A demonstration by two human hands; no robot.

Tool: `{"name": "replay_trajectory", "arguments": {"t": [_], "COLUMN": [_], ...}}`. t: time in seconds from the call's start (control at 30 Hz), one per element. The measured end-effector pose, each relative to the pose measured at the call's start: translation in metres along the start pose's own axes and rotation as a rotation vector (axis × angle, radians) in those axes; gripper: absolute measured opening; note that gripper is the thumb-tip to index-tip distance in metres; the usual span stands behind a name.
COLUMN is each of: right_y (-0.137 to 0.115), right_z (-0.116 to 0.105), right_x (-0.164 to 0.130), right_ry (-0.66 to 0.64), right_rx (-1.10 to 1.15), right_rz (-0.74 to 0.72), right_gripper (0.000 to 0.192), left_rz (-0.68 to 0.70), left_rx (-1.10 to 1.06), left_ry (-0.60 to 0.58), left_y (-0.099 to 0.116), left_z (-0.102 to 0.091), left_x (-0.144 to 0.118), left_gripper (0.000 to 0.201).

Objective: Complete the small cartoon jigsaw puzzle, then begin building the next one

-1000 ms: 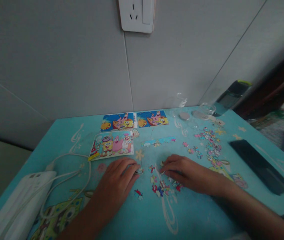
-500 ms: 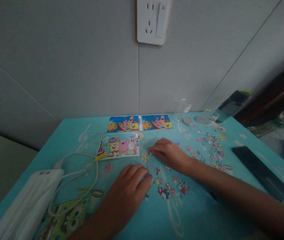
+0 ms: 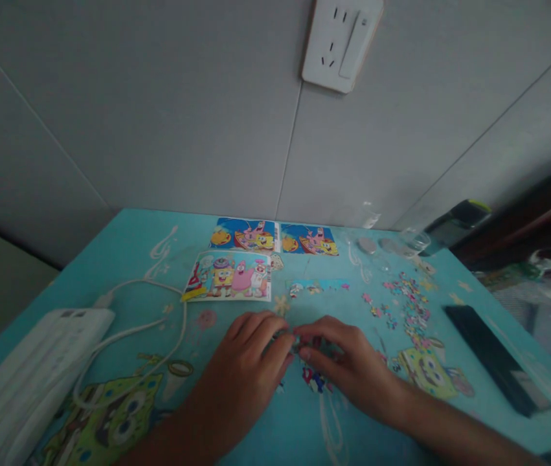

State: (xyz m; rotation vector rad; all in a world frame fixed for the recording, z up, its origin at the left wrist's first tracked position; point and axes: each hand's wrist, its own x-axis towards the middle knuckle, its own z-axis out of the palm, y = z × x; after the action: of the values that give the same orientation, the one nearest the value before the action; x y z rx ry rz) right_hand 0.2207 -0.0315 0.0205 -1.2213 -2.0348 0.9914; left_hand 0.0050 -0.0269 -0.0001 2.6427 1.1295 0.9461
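Fig.: we are bringing the left hand and right hand together at the centre of the turquoise counter, fingertips meeting over a small jigsaw piece that we are pinching betw. thumbs and forefingers; the piece is mostly hidden by the digits, so whether it is one piece or two being joined cannot be told. Both hands are resting low, palms down, w/ wrists on the counter, prob. because pieces this small are needing steady, braced fingers. Just below the right hand's fingertips a loose cluster of pieces is lying, touching or nearly touching the hand, i.e. kept within easy reach. A finished strip of joined pieces is sitting a little beyond the hands, and a wider scatter of unsorted pieces is spreading further to the right, well apart from the fingers. Three reference cards are lying face-up beyond the hands, near the wall, where we are prob. keeping them in view as guides. Far left: a white power strip and its cable; far right: a dark flat phone-like object. A wall socket is showing above.
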Motion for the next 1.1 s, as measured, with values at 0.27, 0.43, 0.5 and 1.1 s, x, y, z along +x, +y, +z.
{"name": "replay_trajectory", "arguments": {"t": [0.27, 0.43, 0.5, 1.1], "right_y": [0.024, 0.033, 0.034, 0.041], "right_z": [-0.023, -0.044, -0.047, -0.061], "right_x": [0.008, 0.014, 0.015, 0.004], "right_ry": [0.196, 0.288, 0.297, 0.266], "right_rx": [0.069, 0.022, -0.011, -0.149], "right_rz": [0.257, 0.280, 0.266, 0.142], "right_gripper": [0.020, 0.026, 0.027, 0.023], "left_rz": [0.030, 0.061, 0.071, 0.078], "left_rx": [0.102, 0.256, 0.288, 0.169], "left_ry": [-0.038, -0.208, -0.246, -0.381], "left_y": [-0.012, -0.026, -0.029, 0.002], "left_z": [0.000, 0.015, 0.023, -0.001], "left_x": [0.011, 0.030, 0.035, 0.009], "left_gripper": [0.033, 0.035, 0.037, 0.035]}}
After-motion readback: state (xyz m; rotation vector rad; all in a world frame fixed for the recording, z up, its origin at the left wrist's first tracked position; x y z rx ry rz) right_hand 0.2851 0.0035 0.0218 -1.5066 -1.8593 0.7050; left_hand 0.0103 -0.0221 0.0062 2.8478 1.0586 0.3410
